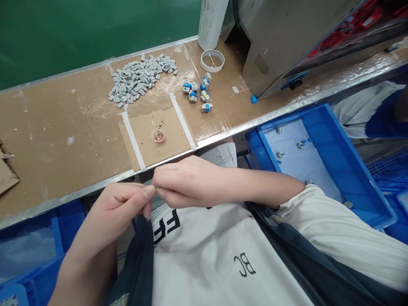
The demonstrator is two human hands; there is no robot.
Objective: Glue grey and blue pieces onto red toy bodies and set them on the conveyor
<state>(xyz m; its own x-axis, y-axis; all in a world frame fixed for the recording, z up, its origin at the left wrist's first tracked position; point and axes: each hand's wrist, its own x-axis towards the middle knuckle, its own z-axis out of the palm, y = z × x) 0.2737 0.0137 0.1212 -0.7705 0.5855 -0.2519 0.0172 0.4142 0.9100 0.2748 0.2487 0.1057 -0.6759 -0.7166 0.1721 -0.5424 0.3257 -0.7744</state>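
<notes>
Left hand: the left hand (123,202) is seen curled nearly closed, thumb and forefinger pinched together just below the surface edge; whatever is pinched is too small to be made out.
Right hand: the right hand (188,180) is seen closed in a loose fist, its fingertips brought against those of the left hand; what is gripped, if anything, cannot be told.
Meeting point: the two hands are touching at the fingertips, held over the lap in front of a white shirt (216,259).
Surface: a brown surface (63,127) is covered in cardboard, with a taped cardboard patch (156,136) lying near its front edge.
Small ring: a small copper-coloured ring (158,136) is set on the patch, just beyond the hands.
Grey pieces: a heap of small grey pieces (138,78) is spread farther back.
Blue pieces: a few blue-and-white pieces (199,91) are gathered beside the heap.
Tape ring: a white tape ring (212,60) is placed behind them.
Tray: a blue tray (347,165) holding scattered pieces is stationed to the right.
</notes>
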